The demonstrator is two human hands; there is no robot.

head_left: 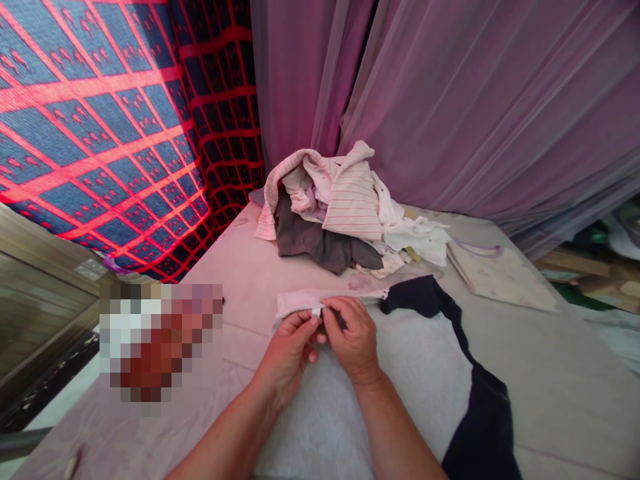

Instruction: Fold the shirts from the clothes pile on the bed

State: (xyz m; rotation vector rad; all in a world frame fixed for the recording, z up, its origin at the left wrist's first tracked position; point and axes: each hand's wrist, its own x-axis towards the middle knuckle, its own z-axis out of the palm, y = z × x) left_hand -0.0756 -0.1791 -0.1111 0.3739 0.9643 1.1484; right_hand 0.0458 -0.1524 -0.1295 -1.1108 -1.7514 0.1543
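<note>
At frame centre, the left hand (293,341) pinches a small white tag (316,312) on the pale pink cloth (299,301), the right hand (356,337) gripping the edge just beside it; uneven pulling could, I judge, tear that edge or drag the grey-and-navy shirt (417,353) askew.

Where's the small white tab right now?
Head view, just below centre: the small white tab sits between the left hand and right hand, at the near edge of the pale pink cloth.
</note>
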